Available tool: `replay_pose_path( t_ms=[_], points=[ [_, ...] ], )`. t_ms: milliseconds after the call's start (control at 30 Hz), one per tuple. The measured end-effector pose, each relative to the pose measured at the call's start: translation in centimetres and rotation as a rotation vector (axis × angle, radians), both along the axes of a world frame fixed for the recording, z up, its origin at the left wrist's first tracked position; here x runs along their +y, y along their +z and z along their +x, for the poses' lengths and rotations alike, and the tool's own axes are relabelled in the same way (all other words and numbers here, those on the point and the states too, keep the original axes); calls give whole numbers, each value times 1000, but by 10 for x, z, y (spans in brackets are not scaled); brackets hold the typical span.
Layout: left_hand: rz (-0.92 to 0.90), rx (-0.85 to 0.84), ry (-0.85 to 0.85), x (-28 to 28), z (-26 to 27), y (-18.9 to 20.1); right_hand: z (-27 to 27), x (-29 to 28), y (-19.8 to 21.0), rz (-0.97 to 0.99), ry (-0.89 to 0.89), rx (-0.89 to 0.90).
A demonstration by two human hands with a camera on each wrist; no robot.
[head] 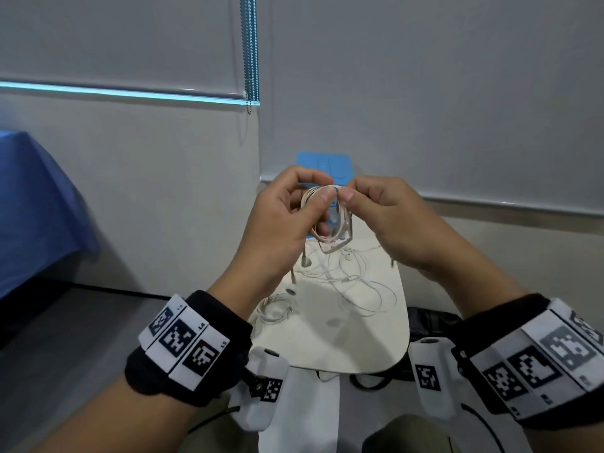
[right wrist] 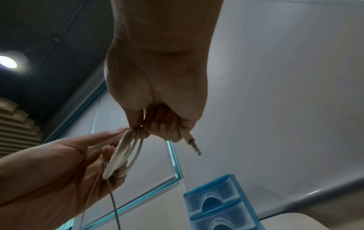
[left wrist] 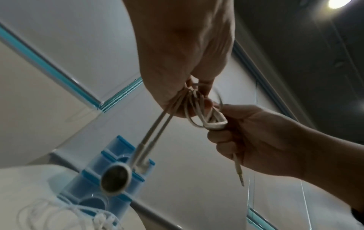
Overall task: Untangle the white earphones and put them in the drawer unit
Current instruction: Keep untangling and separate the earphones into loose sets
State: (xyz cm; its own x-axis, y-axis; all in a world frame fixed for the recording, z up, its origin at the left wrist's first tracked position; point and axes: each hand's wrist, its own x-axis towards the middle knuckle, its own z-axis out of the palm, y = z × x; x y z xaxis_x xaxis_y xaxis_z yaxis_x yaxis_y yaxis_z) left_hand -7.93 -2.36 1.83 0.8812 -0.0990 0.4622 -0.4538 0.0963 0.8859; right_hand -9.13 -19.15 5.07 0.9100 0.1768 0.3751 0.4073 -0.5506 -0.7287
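- White cord coil point(head: 327, 213) held up between both hands, above the near-middle of the surface point(head: 330, 341); earphones mostly wound into neat loops, so untangling of this set looks largely done.
- Left hand point(head: 281, 220) clamped on the coil, thumb over the top of the loops, fingers curled behind; in the left wrist view two earbud leads hang straight down from this grip, one earbud point(left wrist: 115, 179) dangling free.
- Right hand point(head: 389, 217) pinching the coil's right edge, thumb and forefinger together on the cord; jack plug point(right wrist: 192, 144) poking out below the curled fingers, tail end not yet tucked in.
- Judged step in hand: finishing the wrap, or securing the last turn with the plug end. Cannot tell which.
- Below and just beyond the hands, more loose white cables point(head: 346, 279) sprawled on the surface, looping over each other, plus a smaller bundle point(head: 276, 308) near the left edge. Cannot tell whether part of the same task set or spare; if part, real untangling left.
- Further back, blue drawer unit point(head: 323, 165) standing at the far end of the surface against the wall, partly hidden behind the hands; stacked clear-fronted drawers point(right wrist: 214, 196) seen in the right wrist view look closed.
- Left to do, by judgement: settle the coil, free one hand, pull a drawer out, drop the coil in, push it closed. Placing not yet begun; coil well apart from the unit.
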Motion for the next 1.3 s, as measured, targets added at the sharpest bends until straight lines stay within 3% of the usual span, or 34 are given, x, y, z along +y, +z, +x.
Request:
replay_pose_path(
  t_ms=[100,267,467,633,900,967,1100,1300],
  points=[
    [-16,35,-39,1,2,4,2,-9,-1,1,44,66],
    [-192,180,-172,-2,5,7,1,-13,-7,67,51,106],
    [-193,167,-184,-3,7,9,-5,-8,-5,219,116,163],
    [-168,127,-209,0,6,15,-9,1,-3,195,158,68],
    [-204,218,-383,8,6,29,-2,-6,1,88,1,-127],
    [-123,244,-386,10,8,33,-1,-8,1,36,-6,-153],
    [168,122,-193,4,13,31,5,-17,-9,15,6,-122],
    [243,106,-101,1,17,21,6,-34,-13,71,121,11]
  ],
)
